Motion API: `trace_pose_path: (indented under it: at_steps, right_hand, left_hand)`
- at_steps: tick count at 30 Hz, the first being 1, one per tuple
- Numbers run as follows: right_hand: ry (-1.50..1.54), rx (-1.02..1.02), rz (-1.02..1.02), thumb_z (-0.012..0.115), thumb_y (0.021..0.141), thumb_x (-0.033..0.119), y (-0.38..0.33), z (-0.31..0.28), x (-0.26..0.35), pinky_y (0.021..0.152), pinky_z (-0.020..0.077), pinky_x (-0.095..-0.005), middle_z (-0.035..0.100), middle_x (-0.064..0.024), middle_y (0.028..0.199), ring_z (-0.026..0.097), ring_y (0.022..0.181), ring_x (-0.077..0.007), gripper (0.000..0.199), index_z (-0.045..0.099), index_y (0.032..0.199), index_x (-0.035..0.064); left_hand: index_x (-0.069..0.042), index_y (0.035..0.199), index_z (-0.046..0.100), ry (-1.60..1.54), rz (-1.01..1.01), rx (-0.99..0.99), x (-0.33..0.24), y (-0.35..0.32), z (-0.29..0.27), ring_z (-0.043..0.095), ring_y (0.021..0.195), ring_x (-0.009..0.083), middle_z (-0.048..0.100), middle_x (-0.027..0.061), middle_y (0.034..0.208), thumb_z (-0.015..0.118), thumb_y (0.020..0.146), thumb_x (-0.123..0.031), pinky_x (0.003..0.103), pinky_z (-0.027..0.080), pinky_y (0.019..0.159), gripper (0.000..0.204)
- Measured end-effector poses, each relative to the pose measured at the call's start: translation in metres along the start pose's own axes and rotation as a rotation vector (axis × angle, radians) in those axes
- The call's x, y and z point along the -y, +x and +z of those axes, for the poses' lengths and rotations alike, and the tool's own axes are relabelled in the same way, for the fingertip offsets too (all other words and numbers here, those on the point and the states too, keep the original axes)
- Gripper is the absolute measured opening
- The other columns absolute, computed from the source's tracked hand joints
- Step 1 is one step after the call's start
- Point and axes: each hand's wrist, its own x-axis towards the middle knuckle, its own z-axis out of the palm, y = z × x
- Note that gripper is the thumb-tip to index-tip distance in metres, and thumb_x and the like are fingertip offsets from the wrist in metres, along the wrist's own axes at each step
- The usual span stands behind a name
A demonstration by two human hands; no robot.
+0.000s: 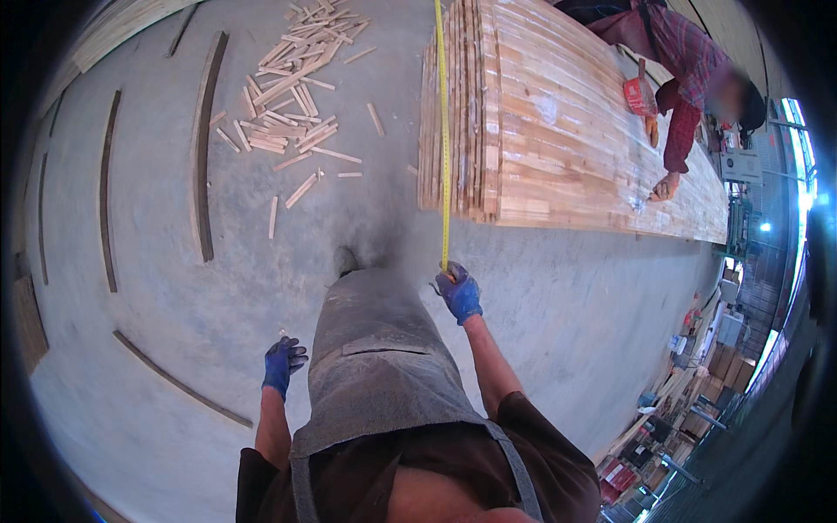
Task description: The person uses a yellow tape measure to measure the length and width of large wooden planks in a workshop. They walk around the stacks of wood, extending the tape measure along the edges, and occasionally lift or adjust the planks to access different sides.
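In a blue glove, my right hand [459, 293] is closed around the end of a yellow tape measure [445, 148]. The extended blade runs straight away from me, along the near left end of a stack of wooden boards [558, 113]. My left hand [282, 363], also gloved in blue, hangs low over the floor with its fingers curled. A small pale tip shows at its upper edge, too small to name. Across the stack, a co-worker in a plaid shirt bends over the boards, one hand [664, 186] on the top surface beside a red container [639, 96].
Loose wooden sticks [296, 113] lie heaped on the concrete floor ahead. Long dark wooden strips [206, 148] lie on the floor to the left, and another strip [179, 376] lies nearer. Boxes and timber [697, 401] line the far right side.
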Motion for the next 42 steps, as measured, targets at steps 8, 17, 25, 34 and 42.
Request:
trace_pose_path:
  at_steps: [8,17,25,34,42]
  right_hand:
    - [-0.018,0.064,0.035,0.063,0.084,0.036,-0.004,-0.01,0.002,0.088,0.0499,-0.0439,0.066,-0.0191,0.111,0.063,0.102,-0.0378,0.042,0.065,0.117,0.0095]
    - [-0.015,-0.07,0.059,0.063,0.085,0.036,-0.048,-0.043,-0.032,0.086,0.0492,-0.0464,0.065,-0.0192,0.11,0.062,0.101,-0.0375,0.043,0.064,0.116,0.0075]
    - [0.103,-0.259,0.132,0.061,0.085,0.029,-0.118,-0.115,-0.074,0.08,0.0508,-0.044,0.067,-0.018,0.102,0.064,0.095,-0.0363,0.036,0.065,0.114,0.0086]
    - [0.196,-0.7,0.367,0.07,0.082,0.014,-0.198,-0.127,-0.098,0.074,0.053,-0.0382,0.067,-0.0151,0.093,0.067,0.083,-0.0297,0.03,0.066,0.11,0.0017]
    - [0.333,-0.892,0.665,0.066,0.085,0.011,-0.253,-0.059,-0.071,0.077,0.0526,-0.0377,0.067,-0.017,0.095,0.066,0.087,-0.0296,0.028,0.066,0.111,0.0002]
  left_hand:
    - [-0.007,0.116,0.061,0.155,-0.038,0.006,-0.023,0.019,0.012,0.068,0.067,0.0221,0.071,0.013,0.092,0.048,0.097,-0.049,0.034,0.054,0.061,0.048]
    - [-0.003,0.115,0.062,0.315,0.22,0.262,-0.154,0.042,0.181,0.071,0.076,0.0227,0.071,0.0129,0.094,0.052,0.098,-0.038,0.032,0.058,0.066,0.041]
    - [-0.008,0.12,0.059,0.548,0.347,0.542,-0.174,0.018,0.431,0.069,0.08,0.0201,0.068,0.009,0.102,0.057,0.096,-0.041,0.032,0.056,0.069,0.042]
    - [-0.006,0.122,0.054,0.51,0.191,0.509,-0.175,0.075,0.527,0.066,0.089,0.0231,0.065,0.0105,0.105,0.058,0.09,-0.056,0.038,0.053,0.081,0.059]
    - [-0.009,0.116,0.058,0.604,0.132,0.574,-0.195,0.088,0.541,0.064,0.099,0.0241,0.066,0.0084,0.107,0.059,0.086,-0.062,0.043,0.052,0.082,0.062]
